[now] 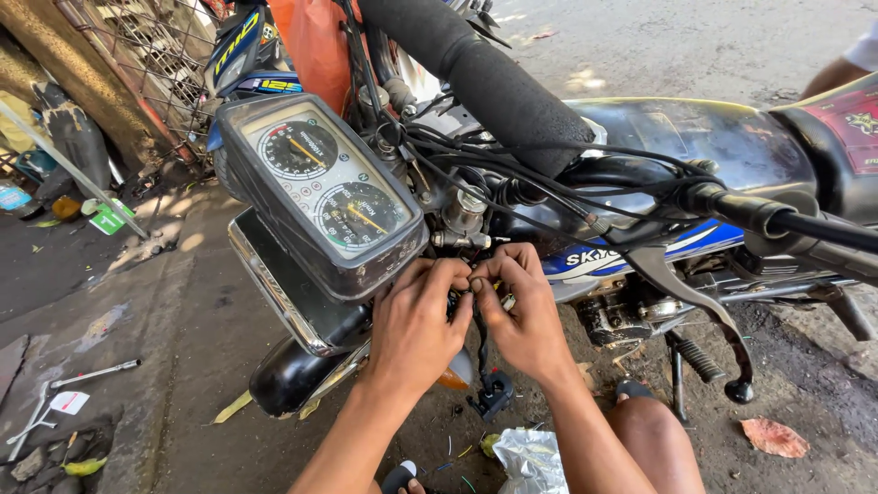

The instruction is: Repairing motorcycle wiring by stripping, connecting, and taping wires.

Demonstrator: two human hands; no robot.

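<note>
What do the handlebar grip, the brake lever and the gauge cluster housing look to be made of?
Handlebar grip: matte black, finely textured, likely rubber or foam. Brake lever: dark, smooth, ball-tipped, probably painted metal. Gauge cluster housing: dull grey-black plastic by its look, clear scuffed lens over two dials. Both hands work on wiring just below it.

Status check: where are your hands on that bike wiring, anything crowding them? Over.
Left hand and right hand pinch wires together under the instrument cluster. Black connector dangles below. Cable bundle crowds above.
</note>
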